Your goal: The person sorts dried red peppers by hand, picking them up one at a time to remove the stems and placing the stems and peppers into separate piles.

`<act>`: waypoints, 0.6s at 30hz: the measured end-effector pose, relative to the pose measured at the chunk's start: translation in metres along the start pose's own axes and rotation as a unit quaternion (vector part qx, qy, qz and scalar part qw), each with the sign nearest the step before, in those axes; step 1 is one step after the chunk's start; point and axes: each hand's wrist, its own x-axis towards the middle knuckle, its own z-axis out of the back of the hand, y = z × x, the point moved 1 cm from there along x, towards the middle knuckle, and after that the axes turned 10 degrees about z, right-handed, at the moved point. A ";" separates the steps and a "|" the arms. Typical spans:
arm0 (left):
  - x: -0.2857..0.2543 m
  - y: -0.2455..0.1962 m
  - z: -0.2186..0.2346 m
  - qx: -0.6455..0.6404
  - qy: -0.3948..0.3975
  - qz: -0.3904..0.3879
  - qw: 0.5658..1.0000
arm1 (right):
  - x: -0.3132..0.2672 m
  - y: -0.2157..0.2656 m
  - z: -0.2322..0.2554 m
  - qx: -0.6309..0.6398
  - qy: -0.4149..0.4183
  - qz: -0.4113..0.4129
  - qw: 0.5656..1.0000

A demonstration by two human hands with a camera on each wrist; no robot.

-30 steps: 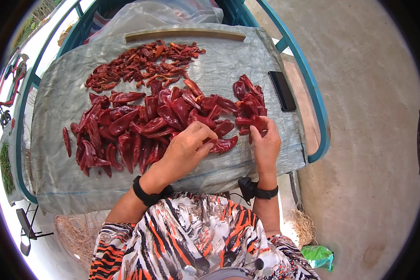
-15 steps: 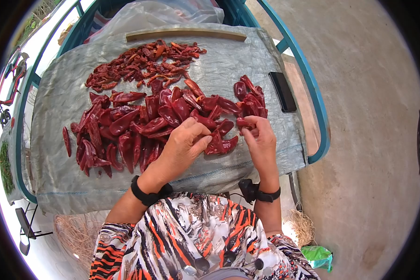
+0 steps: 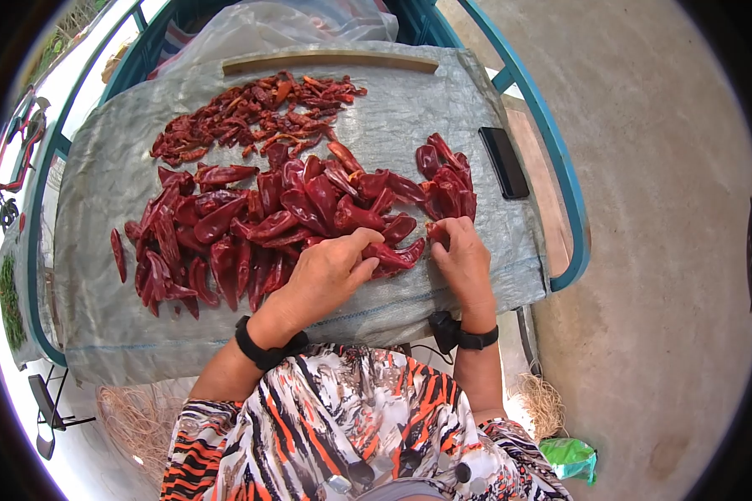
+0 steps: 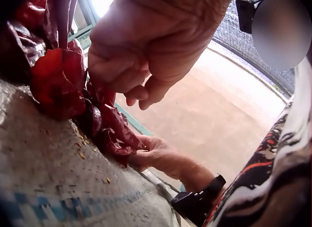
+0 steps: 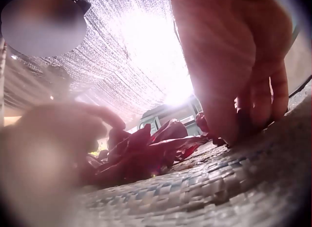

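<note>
Large dark-red dried chili peppers (image 3: 217,221) lie heaped across the middle of a grey woven sheet (image 3: 100,242). At the heap's right end my left hand (image 3: 322,271) pinches a glossy chili pepper (image 3: 397,257) between curled fingers and thumb. Beside it, my right hand (image 3: 462,263) grips another chili pepper (image 3: 439,235), its fingers bent down over the pod and hiding most of it. Just beyond that hand sits a smaller group of chilies (image 3: 449,184). In the left wrist view, shiny pods (image 4: 58,83) stand close beside my left fingers.
Shrivelled, thinner chilies (image 3: 246,117) spread along the back, below a wooden strip (image 3: 330,60). A black phone (image 3: 504,163) lies at the sheet's right side. Teal metal rails (image 3: 551,150) border the surface, and a clear plastic bag (image 3: 284,29) sits behind it.
My right hand has drawn slightly left and toward the body, away from the small right-hand group. My left hand stays by the heap's right end, its fingers a little lower at the chili there.
</note>
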 end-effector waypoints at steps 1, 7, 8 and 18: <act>0.000 0.000 -0.001 -0.005 0.005 -0.007 1.000 | 0.000 0.003 0.000 -0.002 -0.001 0.004 1.000; 0.000 0.007 -0.010 -0.006 0.017 -0.069 0.997 | -0.004 0.001 0.004 0.046 0.003 -0.007 0.999; 0.000 0.006 -0.010 -0.004 0.021 -0.068 0.997 | -0.003 0.000 0.003 0.064 0.003 -0.011 0.998; 0.002 -0.001 -0.012 -0.107 0.014 -0.096 0.990 | -0.005 0.065 0.018 0.416 0.052 0.036 0.907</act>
